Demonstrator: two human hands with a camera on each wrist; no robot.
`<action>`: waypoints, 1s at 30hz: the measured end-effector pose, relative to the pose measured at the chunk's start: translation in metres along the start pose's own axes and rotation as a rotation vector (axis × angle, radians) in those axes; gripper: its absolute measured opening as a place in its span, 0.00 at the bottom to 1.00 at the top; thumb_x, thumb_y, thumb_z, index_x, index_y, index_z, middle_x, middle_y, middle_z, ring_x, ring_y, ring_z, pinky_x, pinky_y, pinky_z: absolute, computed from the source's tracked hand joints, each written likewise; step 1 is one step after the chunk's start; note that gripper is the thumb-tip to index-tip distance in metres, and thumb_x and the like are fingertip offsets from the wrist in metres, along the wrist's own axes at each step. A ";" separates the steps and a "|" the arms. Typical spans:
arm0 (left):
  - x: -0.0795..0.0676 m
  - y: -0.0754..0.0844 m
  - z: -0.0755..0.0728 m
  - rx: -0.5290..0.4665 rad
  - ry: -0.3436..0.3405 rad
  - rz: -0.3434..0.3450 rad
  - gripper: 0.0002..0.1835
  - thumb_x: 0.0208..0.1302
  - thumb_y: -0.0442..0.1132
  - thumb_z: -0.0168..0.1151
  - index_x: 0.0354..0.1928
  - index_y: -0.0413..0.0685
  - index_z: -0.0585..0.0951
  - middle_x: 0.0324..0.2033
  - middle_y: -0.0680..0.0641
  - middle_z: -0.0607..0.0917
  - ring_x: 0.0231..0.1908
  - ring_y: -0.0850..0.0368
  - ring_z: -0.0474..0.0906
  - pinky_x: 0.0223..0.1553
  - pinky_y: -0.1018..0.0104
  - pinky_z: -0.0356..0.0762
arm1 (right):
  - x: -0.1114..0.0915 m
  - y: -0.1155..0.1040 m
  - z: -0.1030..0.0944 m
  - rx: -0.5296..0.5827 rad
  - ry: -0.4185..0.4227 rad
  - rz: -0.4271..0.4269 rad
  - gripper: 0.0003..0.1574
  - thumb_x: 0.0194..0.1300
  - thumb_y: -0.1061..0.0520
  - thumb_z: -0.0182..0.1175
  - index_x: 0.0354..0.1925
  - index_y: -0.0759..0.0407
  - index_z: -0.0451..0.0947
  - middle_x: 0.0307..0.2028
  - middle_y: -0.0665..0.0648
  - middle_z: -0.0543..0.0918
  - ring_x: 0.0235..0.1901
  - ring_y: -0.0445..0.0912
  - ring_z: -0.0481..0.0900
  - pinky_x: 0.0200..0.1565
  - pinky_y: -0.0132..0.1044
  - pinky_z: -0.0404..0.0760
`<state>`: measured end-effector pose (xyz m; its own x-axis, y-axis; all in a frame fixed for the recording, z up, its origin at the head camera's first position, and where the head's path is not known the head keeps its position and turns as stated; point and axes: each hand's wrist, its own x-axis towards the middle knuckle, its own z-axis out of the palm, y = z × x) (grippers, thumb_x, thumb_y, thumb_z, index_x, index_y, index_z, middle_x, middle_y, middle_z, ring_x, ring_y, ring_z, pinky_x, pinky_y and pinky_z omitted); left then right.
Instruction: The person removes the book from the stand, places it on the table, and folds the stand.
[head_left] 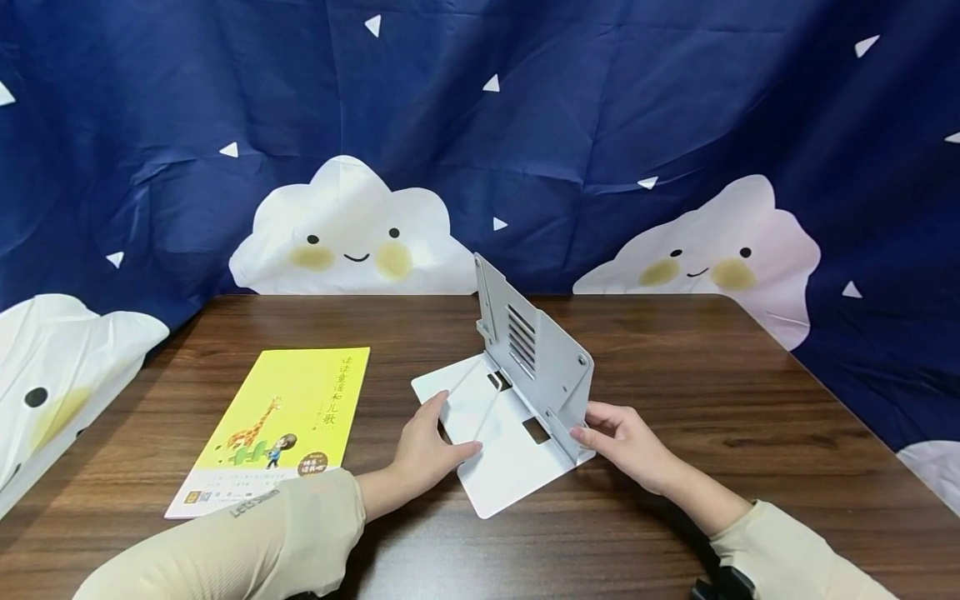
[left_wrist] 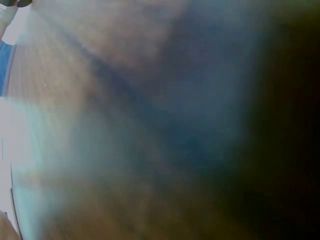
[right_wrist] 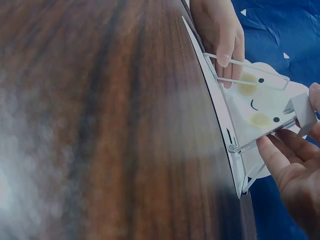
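A white metal book stand (head_left: 517,471) lies with its flat base on the table, its slotted panel (head_left: 551,350) tilted up. A bent wire support (head_left: 489,412) runs over the base. My left hand (head_left: 423,450) holds this wire at the near left side, thumb and forefinger spread to its two arms; the right wrist view shows the thumb over the wire (right_wrist: 272,85). With thumb and fingers, my right hand (head_left: 626,442) grips the panel's lower right corner, some fingers hidden behind it. The left wrist view is mostly a dark blur.
A yellow picture book (head_left: 288,417) with a giraffe on its cover lies flat to the left on the brown wooden table (head_left: 750,400). Behind the table hangs a dark blue curtain (head_left: 525,125) with smiling clouds.
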<state>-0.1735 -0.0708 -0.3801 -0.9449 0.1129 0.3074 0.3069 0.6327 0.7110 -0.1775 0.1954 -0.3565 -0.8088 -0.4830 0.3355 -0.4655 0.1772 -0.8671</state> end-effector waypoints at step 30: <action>0.007 0.007 0.006 0.110 -0.141 0.138 0.38 0.44 0.39 0.65 0.54 0.23 0.60 0.52 0.29 0.64 0.56 0.36 0.55 0.56 0.51 0.52 | -0.001 -0.001 0.001 0.007 0.021 0.010 0.16 0.57 0.67 0.54 0.44 0.75 0.70 0.36 0.66 0.77 0.34 0.42 0.74 0.32 0.34 0.76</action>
<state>-0.1785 -0.0608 -0.3773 -0.9036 0.3053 0.3005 0.4277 0.6825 0.5927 -0.1756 0.1954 -0.3564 -0.8208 -0.4634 0.3339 -0.4546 0.1760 -0.8731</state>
